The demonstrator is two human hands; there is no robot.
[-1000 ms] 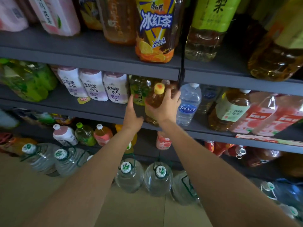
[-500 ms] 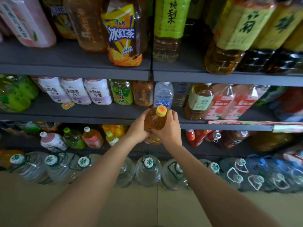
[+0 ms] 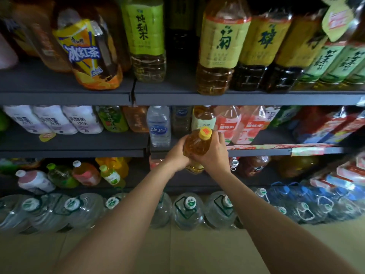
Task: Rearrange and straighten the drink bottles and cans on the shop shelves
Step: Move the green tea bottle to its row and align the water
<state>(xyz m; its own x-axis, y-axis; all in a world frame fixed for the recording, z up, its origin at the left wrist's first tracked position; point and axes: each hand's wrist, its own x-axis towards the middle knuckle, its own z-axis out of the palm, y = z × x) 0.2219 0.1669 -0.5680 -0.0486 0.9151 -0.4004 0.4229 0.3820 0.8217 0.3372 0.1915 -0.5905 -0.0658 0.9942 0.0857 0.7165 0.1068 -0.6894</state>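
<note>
Amber bottle (image 3: 197, 144) gripped between left hand (image 3: 176, 156) and right hand (image 3: 214, 153), off shelf.

We had one view only, from a wide-angle camera worn on the head, so no second view shared any of the scene. It faced forward and down at the shelves (image 3: 67, 94), square on and close, with both forearms reaching in from the bottom edge. The left hand (image 3: 176, 155) and right hand (image 3: 214, 153) sat near the middle of the frame. The top shelf filled the upper edge, the floor (image 3: 197, 252) and the water jugs (image 3: 187, 210) the lower part. The wide lens bent and blurred the bottles at the sides.
</note>
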